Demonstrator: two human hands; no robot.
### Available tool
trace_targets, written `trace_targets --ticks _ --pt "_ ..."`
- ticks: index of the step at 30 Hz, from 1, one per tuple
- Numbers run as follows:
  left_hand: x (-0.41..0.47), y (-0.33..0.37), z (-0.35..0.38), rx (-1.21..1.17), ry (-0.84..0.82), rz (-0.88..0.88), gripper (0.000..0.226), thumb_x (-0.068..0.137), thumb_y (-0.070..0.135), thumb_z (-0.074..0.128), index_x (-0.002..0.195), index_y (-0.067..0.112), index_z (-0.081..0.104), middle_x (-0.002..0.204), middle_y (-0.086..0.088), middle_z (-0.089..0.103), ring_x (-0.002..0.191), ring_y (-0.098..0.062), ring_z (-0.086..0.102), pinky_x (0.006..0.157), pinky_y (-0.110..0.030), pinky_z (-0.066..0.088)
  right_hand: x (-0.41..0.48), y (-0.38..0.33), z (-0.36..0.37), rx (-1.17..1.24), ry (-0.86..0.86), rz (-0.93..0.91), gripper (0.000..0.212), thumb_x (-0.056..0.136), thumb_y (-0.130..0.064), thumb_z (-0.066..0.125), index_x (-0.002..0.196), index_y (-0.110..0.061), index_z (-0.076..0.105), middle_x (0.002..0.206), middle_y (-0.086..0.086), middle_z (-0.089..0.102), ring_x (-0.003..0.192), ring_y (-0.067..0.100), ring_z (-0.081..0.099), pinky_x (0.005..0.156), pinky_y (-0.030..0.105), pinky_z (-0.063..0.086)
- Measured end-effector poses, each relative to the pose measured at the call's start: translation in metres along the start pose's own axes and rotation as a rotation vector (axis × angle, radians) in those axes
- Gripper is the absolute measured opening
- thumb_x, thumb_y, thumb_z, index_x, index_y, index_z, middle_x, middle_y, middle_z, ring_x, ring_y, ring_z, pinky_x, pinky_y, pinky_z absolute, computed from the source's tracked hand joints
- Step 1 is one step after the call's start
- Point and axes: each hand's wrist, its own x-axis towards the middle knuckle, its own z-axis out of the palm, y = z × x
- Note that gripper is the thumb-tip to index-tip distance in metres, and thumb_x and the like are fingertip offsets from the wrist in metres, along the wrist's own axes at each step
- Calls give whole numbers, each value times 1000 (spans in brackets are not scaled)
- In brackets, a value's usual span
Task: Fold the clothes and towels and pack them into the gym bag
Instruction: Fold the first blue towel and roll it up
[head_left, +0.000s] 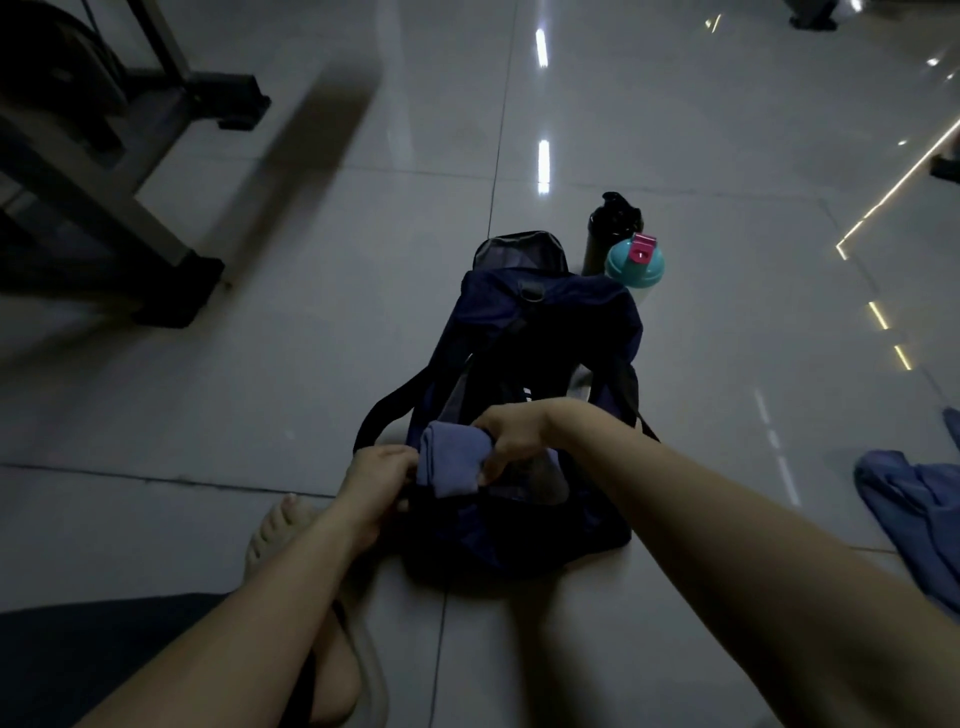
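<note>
- Gym bag (545, 322): centre, mouth open at near end.
- Blue garment (914, 514): loose, near right, well apart from bag.
- Folded cloth (452, 460): in bag's mouth.
- Right hand (511, 434): clamped on folded cloth.
- Left hand (376, 478): gripping bag's near-left rim.

— Any words, brands or numbers to read here?
— None. The gym bag (545, 312) shows no print I can make out. The black bottle (613, 221) and the teal-lidded bottle (635, 264) at its far end are too dark and small to read.
</note>
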Motion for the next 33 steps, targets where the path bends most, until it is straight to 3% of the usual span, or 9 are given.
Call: trace_targets --ticks 3,6,8,11,15,18,24,29,33 --pt "0 -4 2 113 80 117 51 95 3 53 48 20 62 51 0 58 55 -20 51 51 -23 37 -1 0 4 30 73 43 55 82 -28 79 129 -12 54 121 6 61 107 26 60 96 45 52" --pt "4 -8 2 181 111 165 47 94 6 57 49 19 60 49 0 54 52 -20 48 52 -25 35 -11 4 8 291 275 -41 43 84 -26 73 122 -14 58 117 4 60 107 25 59 94 43 49" --pt "5 -7 3 211 122 171 41 93 7 57 54 18 61 48 2 54 51 -18 49 49 -24 36 -16 6 14 174 399 -122 36 88 -31 72 120 -15 64 112 3 63 100 21 60 88 39 50" --pt "2 -7 6 242 121 173 41 94 7 58 54 19 62 51 1 57 53 -17 52 46 -23 41 -14 11 38 -246 723 -169 37 89 -43 69 117 -20 68 104 5 57 91 21 55 76 36 44" --pt "-4 -3 4 241 88 145 27 93 5 60 67 8 65 62 -9 61 62 -21 60 54 -30 53 -9 1 77 -403 1023 -182 14 89 -22 59 98 -12 59 88 8 55 72 29 58 56 36 40" --pt "-2 -1 -2 318 98 170 23 89 9 63 66 4 66 61 -10 61 63 -23 59 60 -34 48 -13 1 101 -342 965 -254 16 92 -18 56 107 -13 54 96 8 52 76 25 52 59 38 41" --pt "-6 -6 1 593 151 230 21 86 18 67 72 2 64 70 -16 64 62 -21 54 57 -29 38 -24 9 127 -315 681 -160 54 102 -42 31 151 -18 32 145 5 46 115 28 54 95 44 44" --pt "-21 2 2 765 246 389 38 84 25 67 57 12 45 53 -5 48 56 -26 49 52 -32 31 -20 -6 102 -543 640 -65 55 94 -43 25 137 -15 47 125 11 62 105 31 53 91 47 34" --pt "-38 14 5 748 287 539 42 83 23 67 54 15 37 48 1 38 49 -20 38 50 -32 27 -17 -8 90 -519 478 -4 64 94 -45 17 150 -22 38 143 11 52 120 31 47 99 49 33"
